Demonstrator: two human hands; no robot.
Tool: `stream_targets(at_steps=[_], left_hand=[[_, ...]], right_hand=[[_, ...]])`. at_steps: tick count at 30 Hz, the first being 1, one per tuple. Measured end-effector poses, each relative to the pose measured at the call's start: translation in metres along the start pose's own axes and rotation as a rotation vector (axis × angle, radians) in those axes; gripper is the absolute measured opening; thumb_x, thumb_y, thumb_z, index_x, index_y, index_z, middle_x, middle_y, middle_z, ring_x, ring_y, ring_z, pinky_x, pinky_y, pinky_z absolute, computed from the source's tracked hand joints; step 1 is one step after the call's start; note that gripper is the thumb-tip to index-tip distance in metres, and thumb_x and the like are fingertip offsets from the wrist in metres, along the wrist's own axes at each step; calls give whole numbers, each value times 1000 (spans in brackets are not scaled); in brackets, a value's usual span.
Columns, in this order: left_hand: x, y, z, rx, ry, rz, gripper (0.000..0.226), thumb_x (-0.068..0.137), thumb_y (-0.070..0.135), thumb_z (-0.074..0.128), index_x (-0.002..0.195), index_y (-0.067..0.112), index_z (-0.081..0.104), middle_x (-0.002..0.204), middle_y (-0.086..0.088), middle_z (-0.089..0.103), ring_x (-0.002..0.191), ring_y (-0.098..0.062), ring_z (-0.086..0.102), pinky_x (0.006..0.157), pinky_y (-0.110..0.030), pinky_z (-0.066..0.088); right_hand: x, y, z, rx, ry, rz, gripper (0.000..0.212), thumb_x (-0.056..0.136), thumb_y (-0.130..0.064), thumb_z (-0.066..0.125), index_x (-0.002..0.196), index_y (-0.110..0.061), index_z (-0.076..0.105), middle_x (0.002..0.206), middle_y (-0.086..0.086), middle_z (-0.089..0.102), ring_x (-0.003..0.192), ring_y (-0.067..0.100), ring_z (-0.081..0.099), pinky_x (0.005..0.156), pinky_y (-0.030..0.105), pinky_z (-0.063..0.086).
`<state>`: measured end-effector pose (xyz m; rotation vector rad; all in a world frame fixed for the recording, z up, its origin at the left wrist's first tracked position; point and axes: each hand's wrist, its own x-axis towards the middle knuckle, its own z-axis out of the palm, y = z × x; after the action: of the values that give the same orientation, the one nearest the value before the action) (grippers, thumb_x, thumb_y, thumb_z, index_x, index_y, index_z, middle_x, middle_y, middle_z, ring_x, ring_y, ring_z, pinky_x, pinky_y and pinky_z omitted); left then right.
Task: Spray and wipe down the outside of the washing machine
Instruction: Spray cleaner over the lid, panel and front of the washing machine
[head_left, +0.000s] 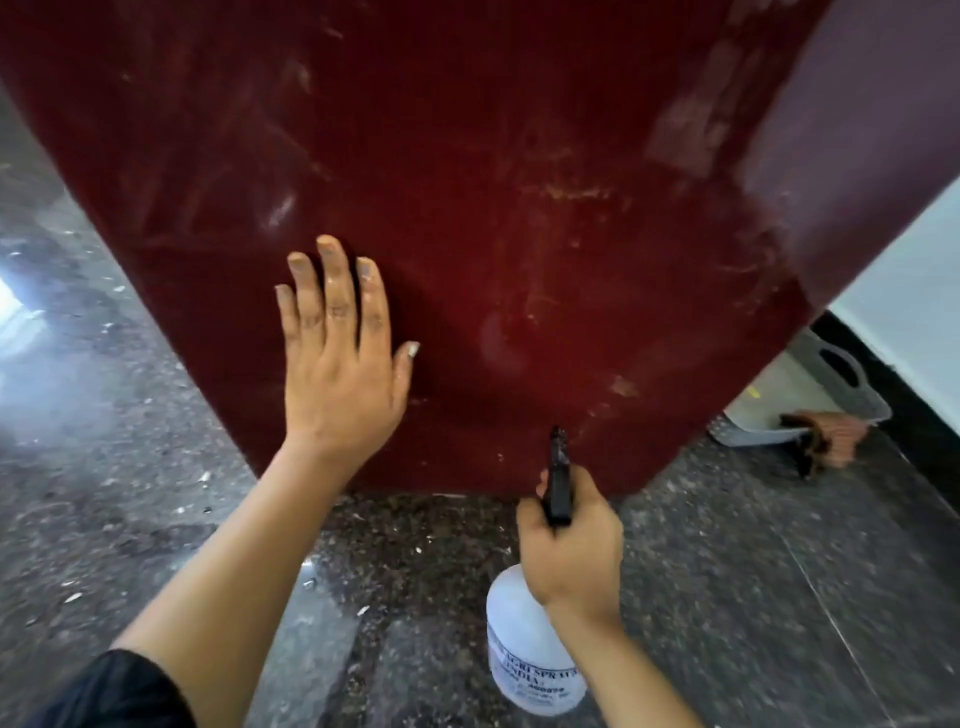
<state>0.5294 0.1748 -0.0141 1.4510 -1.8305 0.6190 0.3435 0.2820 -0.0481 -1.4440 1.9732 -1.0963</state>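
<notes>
spray bottle (535, 654) hangs in my right hand (571, 545), fingers wrapped tight around its neck and black trigger head (558, 483), nozzle aimed at the lower part of the dark red washing machine panel (519, 208). i hold it low and close, i judge, so the mist lands on the smudged patch near the bottom edge rather than drifting onto the floor. the white body of the bottle dangles below my fist, just above the speckled stone floor (727, 571), label facing up at me.

my left hand (340, 364) lies flat on the panel, fingers spread and gripping nothing, palm pressed to the metal. it looks like a brace to steady me while i lean in. the fingertips carry pale residue, so the surface is likely dusty or damp.

streaks and pale scuffs cover the panel, heaviest toward the upper right, so i reckon most of the wiping is not yet done. no cloth is in either hand. a brownish rag (826, 431) lies draped by a white plastic tub (810, 395) on the floor to the right, well apart from me, probably what i reach for once the spraying is finished.
</notes>
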Motion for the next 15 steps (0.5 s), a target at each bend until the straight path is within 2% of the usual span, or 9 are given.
stream_targets(at_steps=[3, 5, 10, 13, 15], left_hand=[[0, 3, 4, 5, 23, 46, 69, 95, 30, 44, 143, -6, 8, 143, -39, 12, 131, -54, 6, 110, -54, -3], [0, 8, 8, 10, 29, 99, 69, 95, 29, 44, 144, -4, 6, 145, -36, 12, 132, -53, 7, 110, -55, -2], [-1, 4, 13, 67, 56, 172, 70, 95, 31, 44, 145, 2, 4, 147, -30, 17, 133, -51, 9, 111, -54, -4], [1, -2, 13, 113, 67, 202, 71, 95, 35, 44, 146, 4, 5, 149, -26, 14, 138, -42, -2, 112, -51, -7], [1, -6, 12, 120, 78, 221, 71, 95, 39, 43, 146, 5, 7, 150, -21, 11, 139, -32, -13, 112, -51, -6]], right_hand=[[7, 9, -16, -25, 14, 86, 20, 80, -15, 63, 66, -22, 49, 53, -2, 54, 51, 19, 52, 52, 31, 39], [8, 11, -27, 4, 60, 144, 16, 81, -14, 62, 68, -17, 53, 54, -2, 55, 52, 15, 53, 51, 30, 35], [12, 16, -41, 64, 204, 222, 5, 84, -18, 61, 81, -15, 59, 60, 2, 59, 59, 22, 57, 51, 29, 38], [13, 29, -46, 95, 281, 286, 6, 83, -19, 60, 80, -14, 58, 64, 6, 60, 65, 30, 59, 59, 34, 43], [11, 39, -45, 47, 270, 304, 10, 82, -21, 60, 77, -13, 57, 65, 7, 59, 67, 34, 60, 62, 41, 47]])
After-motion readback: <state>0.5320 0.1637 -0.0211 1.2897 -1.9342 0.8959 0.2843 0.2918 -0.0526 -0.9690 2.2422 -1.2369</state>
